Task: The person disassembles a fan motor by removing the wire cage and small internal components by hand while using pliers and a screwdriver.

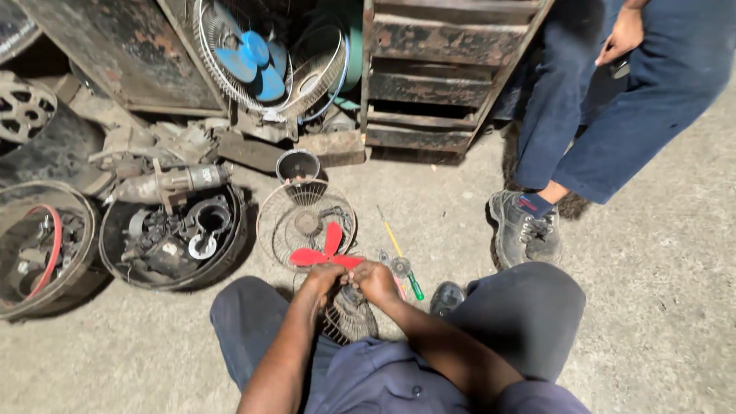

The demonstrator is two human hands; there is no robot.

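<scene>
I crouch over a small fan on the concrete floor. My left hand (322,277) and my right hand (376,280) are closed side by side on the hub of its red fan blade (326,253), just above a wire grille (349,318) between my knees. A second round wire guard (303,218) with the fan motor at its centre lies flat just beyond the blade. What sits under my fingers is hidden.
A yellow-shafted screwdriver with a green handle (402,264) lies right of my hands. Round tubs of metal scrap (176,238) (42,245) stand at left. A blue-bladed fan (253,57) and rusty metal cabinet (445,69) stand behind. Another person's legs and shoe (525,226) stand at right.
</scene>
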